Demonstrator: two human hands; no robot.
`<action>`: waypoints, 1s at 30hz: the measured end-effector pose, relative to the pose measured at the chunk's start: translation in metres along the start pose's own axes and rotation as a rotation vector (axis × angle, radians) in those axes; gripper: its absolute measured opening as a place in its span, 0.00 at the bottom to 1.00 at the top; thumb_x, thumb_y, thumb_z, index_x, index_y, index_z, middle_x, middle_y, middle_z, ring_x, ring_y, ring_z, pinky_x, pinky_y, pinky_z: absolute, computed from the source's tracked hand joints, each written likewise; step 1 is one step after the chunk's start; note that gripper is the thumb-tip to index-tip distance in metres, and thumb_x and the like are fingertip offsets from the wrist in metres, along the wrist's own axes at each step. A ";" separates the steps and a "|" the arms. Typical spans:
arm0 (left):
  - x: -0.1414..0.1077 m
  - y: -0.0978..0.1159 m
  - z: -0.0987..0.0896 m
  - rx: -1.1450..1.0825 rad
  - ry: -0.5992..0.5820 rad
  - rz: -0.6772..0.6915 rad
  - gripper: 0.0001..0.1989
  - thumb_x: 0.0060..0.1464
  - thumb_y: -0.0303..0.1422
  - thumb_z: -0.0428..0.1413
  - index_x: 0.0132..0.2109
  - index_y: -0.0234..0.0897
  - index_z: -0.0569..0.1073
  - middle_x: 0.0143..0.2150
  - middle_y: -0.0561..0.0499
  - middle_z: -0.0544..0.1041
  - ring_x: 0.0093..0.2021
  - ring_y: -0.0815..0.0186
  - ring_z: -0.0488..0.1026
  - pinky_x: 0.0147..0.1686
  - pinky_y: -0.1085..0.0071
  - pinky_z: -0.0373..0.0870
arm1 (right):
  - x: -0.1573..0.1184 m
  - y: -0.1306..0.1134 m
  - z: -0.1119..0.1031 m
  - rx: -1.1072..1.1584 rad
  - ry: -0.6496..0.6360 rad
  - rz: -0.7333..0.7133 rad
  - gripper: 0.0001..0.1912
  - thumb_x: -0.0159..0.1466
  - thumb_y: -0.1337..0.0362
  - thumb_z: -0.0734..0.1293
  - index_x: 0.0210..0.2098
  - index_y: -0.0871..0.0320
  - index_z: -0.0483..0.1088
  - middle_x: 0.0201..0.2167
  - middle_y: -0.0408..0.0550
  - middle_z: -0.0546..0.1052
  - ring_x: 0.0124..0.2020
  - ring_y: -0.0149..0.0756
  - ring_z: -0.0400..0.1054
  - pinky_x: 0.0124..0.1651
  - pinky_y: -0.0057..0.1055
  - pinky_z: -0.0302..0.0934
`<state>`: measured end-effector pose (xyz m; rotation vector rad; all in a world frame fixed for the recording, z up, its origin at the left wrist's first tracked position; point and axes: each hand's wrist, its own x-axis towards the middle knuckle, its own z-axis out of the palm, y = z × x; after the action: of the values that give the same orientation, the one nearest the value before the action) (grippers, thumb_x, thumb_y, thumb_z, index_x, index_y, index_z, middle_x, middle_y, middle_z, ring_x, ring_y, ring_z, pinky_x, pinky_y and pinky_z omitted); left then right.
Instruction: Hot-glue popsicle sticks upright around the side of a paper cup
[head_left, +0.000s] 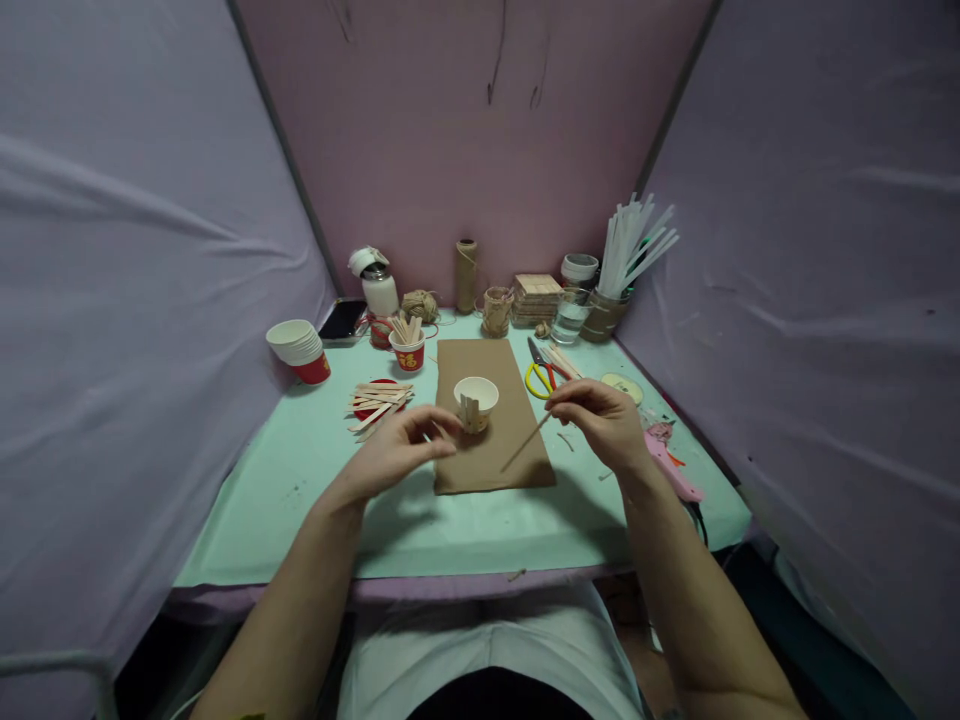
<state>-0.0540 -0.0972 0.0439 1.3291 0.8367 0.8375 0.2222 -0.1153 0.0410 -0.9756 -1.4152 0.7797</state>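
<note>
A white paper cup (486,392) with short wooden pieces (470,413) upright on its near side stands on a brown cardboard sheet (480,465). Just left of the cup is my left hand (409,440), thumb and fingers apart, holding nothing. To the right of the cup, my right hand (596,415) pinches the upper end of a thin brown stick or strand (526,443), which slants down over the cardboard. Yellow-and-red scissors (538,378) lie beyond my right hand.
Wooden sticks (382,400) lie on the left, near a red cup of sticks (409,353) and stacked paper cups (300,350). A pink glue gun (671,468) lies at right. Twine (466,277), a water glass (570,317) and white sticks (634,250) stand along the back.
</note>
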 end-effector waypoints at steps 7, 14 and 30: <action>0.050 -0.002 -0.012 0.364 0.030 0.314 0.24 0.30 0.19 0.67 0.40 0.38 0.80 0.54 0.44 0.72 0.49 0.58 0.71 0.48 0.72 0.66 | 0.002 0.012 0.006 -0.412 -0.052 -0.283 0.06 0.65 0.64 0.66 0.35 0.55 0.76 0.33 0.46 0.80 0.35 0.35 0.74 0.42 0.34 0.68; 0.073 -0.005 -0.010 0.764 -0.200 0.300 0.06 0.48 0.26 0.55 0.33 0.36 0.77 0.37 0.50 0.78 0.38 0.63 0.72 0.40 0.71 0.67 | 0.011 0.012 0.013 -0.516 -0.122 -0.450 0.08 0.67 0.65 0.63 0.36 0.55 0.75 0.33 0.48 0.81 0.36 0.36 0.75 0.41 0.33 0.69; 0.088 0.002 -0.009 0.446 -0.316 0.113 0.16 0.47 0.38 0.62 0.40 0.30 0.77 0.37 0.48 0.79 0.39 0.62 0.74 0.42 0.68 0.69 | 0.045 -0.009 0.022 -0.590 -0.240 -0.262 0.06 0.62 0.70 0.66 0.34 0.57 0.76 0.32 0.45 0.81 0.33 0.34 0.74 0.36 0.28 0.63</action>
<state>-0.0210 -0.0147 0.0418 1.8602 0.7239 0.5191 0.2008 -0.0769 0.0667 -1.1274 -1.9988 0.2858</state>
